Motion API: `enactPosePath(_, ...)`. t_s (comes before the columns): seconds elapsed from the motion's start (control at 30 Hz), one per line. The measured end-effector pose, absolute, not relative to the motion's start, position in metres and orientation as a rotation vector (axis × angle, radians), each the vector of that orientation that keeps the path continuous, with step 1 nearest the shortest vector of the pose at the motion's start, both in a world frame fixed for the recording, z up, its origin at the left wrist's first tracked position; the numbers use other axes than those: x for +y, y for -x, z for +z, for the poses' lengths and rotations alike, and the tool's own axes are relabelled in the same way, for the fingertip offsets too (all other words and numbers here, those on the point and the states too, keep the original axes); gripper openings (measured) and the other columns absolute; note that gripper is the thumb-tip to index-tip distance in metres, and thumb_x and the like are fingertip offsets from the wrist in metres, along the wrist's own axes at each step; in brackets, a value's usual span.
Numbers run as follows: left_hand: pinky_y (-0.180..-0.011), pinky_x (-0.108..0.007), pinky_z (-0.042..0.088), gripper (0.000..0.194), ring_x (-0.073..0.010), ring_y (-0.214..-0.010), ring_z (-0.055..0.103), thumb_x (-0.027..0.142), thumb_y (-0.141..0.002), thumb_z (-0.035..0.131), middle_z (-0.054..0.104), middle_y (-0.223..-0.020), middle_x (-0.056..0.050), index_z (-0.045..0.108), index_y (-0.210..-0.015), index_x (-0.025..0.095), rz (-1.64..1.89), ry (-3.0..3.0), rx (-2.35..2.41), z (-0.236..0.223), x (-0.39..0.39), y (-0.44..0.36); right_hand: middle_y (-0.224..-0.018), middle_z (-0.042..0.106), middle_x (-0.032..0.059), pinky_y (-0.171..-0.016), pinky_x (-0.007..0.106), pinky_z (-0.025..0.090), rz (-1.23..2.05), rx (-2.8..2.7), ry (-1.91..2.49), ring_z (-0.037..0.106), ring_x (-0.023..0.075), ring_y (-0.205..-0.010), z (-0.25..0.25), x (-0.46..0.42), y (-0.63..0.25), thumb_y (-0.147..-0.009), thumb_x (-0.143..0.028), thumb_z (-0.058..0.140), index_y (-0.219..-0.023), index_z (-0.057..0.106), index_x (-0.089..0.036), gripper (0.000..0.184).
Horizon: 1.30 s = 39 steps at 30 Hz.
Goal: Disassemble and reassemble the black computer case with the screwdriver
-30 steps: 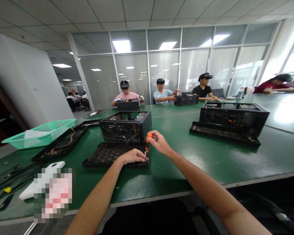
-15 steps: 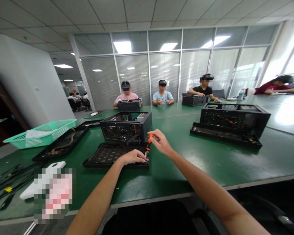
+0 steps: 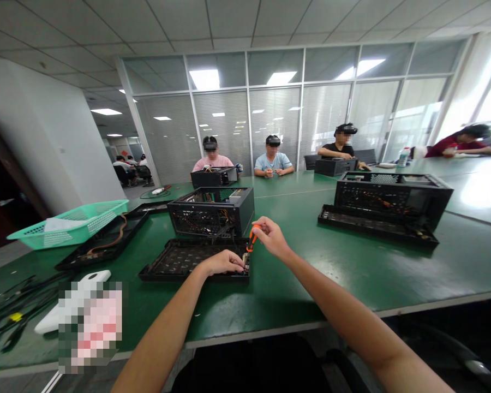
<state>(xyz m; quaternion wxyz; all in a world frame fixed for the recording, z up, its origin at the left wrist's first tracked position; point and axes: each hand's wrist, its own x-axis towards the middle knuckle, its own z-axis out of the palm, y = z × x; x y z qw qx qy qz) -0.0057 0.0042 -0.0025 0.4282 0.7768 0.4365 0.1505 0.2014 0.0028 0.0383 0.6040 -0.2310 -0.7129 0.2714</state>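
Observation:
My right hand (image 3: 271,238) grips the orange and black handle of a screwdriver (image 3: 252,239), which leans with its lower end at the right end of a black computer front panel (image 3: 180,257). My left hand (image 3: 225,262) rests over that same end of the panel, fingers pinched together close to the screwdriver's tip. Whatever sits between those fingertips is too small to make out. Just behind the panel stands an open black computer case (image 3: 213,213), with wires showing inside and a dark cable running down to the panel.
A green basket (image 3: 69,224) and another black panel (image 3: 102,243) lie at left, with black cables (image 3: 20,305) and a white device (image 3: 76,295) nearer me. Another case (image 3: 393,199) with its panel (image 3: 372,226) stands at right. Several people sit across the green table (image 3: 311,262).
My right hand shifts very slightly to the right, and the screwdriver's tilt changes a little. My left hand stays put. Across the table, a computer case has moved right, away from the person in light blue.

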Motion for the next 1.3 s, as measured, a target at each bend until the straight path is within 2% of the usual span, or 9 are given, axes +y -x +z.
enactPosePath(0.17,-0.054,-0.019,0.035,0.044,-0.0131,-0.068,0.054,0.044,-0.061,0.07,0.068,-0.087,-0.006,0.07,-0.093,0.014,0.369,-1.947,1.072,-0.0052,0.0068,0.007,-0.09,0.051,0.0039,-0.046,0.021,0.037,0.599,-1.756,0.488,0.044,0.0062,-0.053,0.0413,-0.0032,-0.2013,-0.088,-0.04,0.043,-0.1,0.059,-0.02,0.028)
enactPosePath(0.33,-0.055,-0.02,0.036,0.044,-0.0132,-0.068,0.054,0.042,-0.06,0.071,0.069,-0.086,-0.006,0.07,-0.093,0.013,0.372,-1.936,1.067,-0.0066,0.0078,0.0077,-0.072,0.047,-0.002,-0.051,0.02,0.039,0.637,-1.671,0.476,0.046,0.0079,-0.057,0.0399,-0.002,-0.2007,-0.08,-0.041,0.058,-0.082,0.051,-0.018,0.024)
enactPosePath(0.57,-0.058,-0.02,0.036,0.04,-0.0119,-0.067,0.053,0.038,-0.06,0.071,0.068,-0.083,-0.005,0.07,-0.09,0.012,0.401,-1.92,1.014,-0.0079,0.0088,0.0068,-0.088,0.051,0.0033,-0.048,0.019,0.037,0.602,-1.742,0.494,0.045,0.0066,-0.056,0.04,-0.003,-0.2003,-0.087,-0.041,0.046,-0.099,0.057,-0.018,0.028)
enactPosePath(0.7,-0.052,-0.018,0.032,0.037,-0.0099,-0.061,0.049,0.037,-0.061,0.07,0.067,-0.077,-0.003,0.07,-0.089,0.013,0.402,-1.929,1.045,-0.0068,0.0073,0.0071,-0.072,0.049,-0.0012,-0.05,0.019,0.037,0.6,-1.697,0.494,0.045,0.0077,-0.056,0.0381,-0.0009,-0.2016,-0.081,-0.041,0.055,-0.084,0.054,-0.018,0.023)
enactPosePath(0.77,-0.049,-0.018,0.03,0.037,-0.0096,-0.06,0.048,0.037,-0.061,0.07,0.066,-0.075,-0.002,0.07,-0.088,0.013,0.402,-1.932,1.051,-0.0059,0.0064,0.0071,-0.067,0.048,-0.0027,-0.051,0.02,0.037,0.585,-1.681,0.525,0.045,0.0081,-0.055,0.0366,-0.0001,-0.2016,-0.08,-0.039,0.057,-0.084,0.055,-0.018,0.022)
enactPosePath(0.9,-0.05,-0.018,0.03,0.036,-0.0097,-0.06,0.048,0.037,-0.061,0.07,0.066,-0.076,-0.003,0.07,-0.088,0.013,0.409,-1.918,1.057,-0.005,0.0051,0.0066,-0.072,0.056,0.0,-0.053,0.021,0.037,0.568,-1.738,0.56,0.047,0.0094,-0.057,0.0369,-0.0015,-0.2008,-0.084,-0.039,0.05,-0.098,0.059,-0.018,0.027)
enactPosePath(1.0,-0.051,-0.018,0.031,0.036,-0.0099,-0.062,0.049,0.037,-0.061,0.07,0.067,-0.079,-0.004,0.07,-0.088,0.013,0.411,-1.918,1.037,-0.0056,0.0053,0.0067,-0.074,0.058,0.001,-0.057,0.022,0.038,0.542,-1.754,0.581,0.049,0.0101,-0.06,0.0366,-0.0015,-0.2011,-0.084,-0.039,0.05,-0.092,0.059,-0.017,0.025)
enactPosePath(1.13,-0.051,-0.019,0.031,0.038,-0.0099,-0.062,0.049,0.037,-0.062,0.069,0.068,-0.081,-0.004,0.07,-0.092,0.013,0.395,-1.915,1.034,-0.0067,0.0065,0.0073,-0.058,0.046,-0.0052,-0.048,0.02,0.031,0.565,-1.688,0.647,0.039,0.0077,-0.049,0.0331,-0.0002,-0.2009,-0.078,-0.04,0.057,-0.078,0.048,-0.018,0.024)
enactPosePath(1.3,-0.054,-0.019,0.033,0.036,-0.0107,-0.063,0.051,0.037,-0.062,0.07,0.068,-0.081,-0.004,0.07,-0.09,0.013,0.402,-1.93,1.015,-0.0059,0.0068,0.0073,-0.064,0.051,-0.0026,-0.051,0.02,0.034,0.547,-1.755,0.602,0.044,0.0087,-0.053,0.0361,-0.0046,-0.2004,-0.083,-0.037,0.05,-0.084,0.05,-0.017,0.02)
